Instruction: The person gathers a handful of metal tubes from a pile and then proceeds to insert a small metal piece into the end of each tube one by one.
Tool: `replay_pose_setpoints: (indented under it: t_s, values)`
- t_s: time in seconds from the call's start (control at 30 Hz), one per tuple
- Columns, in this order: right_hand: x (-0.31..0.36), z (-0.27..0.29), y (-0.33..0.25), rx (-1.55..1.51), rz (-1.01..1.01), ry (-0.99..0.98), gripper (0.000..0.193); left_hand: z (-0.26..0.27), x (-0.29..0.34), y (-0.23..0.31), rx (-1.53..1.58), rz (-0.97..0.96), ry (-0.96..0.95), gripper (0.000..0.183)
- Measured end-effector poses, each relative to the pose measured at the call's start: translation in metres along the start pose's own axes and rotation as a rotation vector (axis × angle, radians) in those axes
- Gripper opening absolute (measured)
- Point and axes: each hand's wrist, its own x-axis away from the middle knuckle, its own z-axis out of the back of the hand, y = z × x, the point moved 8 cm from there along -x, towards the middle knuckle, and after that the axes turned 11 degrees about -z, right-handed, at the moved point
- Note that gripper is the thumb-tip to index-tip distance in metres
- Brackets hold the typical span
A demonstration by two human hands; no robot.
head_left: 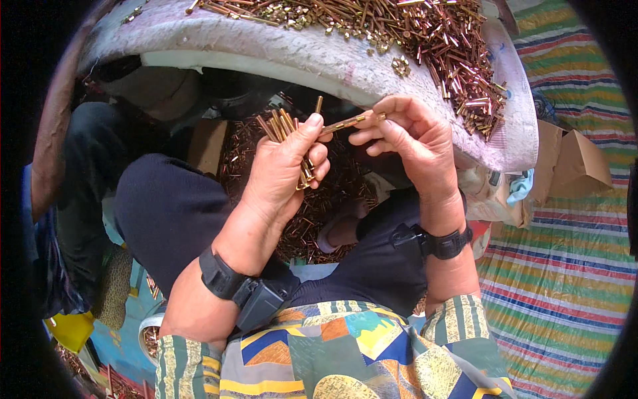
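Observation:
My left hand (282, 166) is closed around a bundle of slim gold-coloured bolts (279, 125), their ends fanning out above the fist and below the fingers. One bolt (345, 124) lies crosswise between my two hands. Its right end is pinched by the thumb and fingers of my right hand (422, 136); whether a small nut sits on that end I cannot tell. Just beyond both hands, a cloth-covered work surface (266, 50) carries a large heap of coppery bolts (445, 46). Small gold nuts (401, 65) lie loose along the near side of that heap.
Below my hands, many more bolts (312, 229) lie between my legs. Another person's arm (58, 126) comes in at the far left. A striped sheet (565, 266) covers the right side, with a cardboard box (578, 166) on it. At lower left stands a white bucket (147, 339).

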Motion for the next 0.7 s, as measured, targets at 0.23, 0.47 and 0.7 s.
replay_pose_setpoints:
  t_s: [0.23, 0.47, 0.7]
  values:
    - [0.000, -0.013, -0.001, 0.047, 0.159, 0.029, 0.011, 0.000, 0.002, 0.005, 0.062, -0.030, 0.003, 0.029]
    - [0.002, -0.015, -0.006, 0.086, 0.225, 0.053, 0.011, 0.005, 0.006, 0.008, 0.068, -0.022, 0.010, 0.030]
    - [0.006, -0.017, -0.015, 0.452, 0.325, 0.124, 0.006, 0.003, 0.006, 0.012, 0.020, -0.068, -0.010, 0.029]
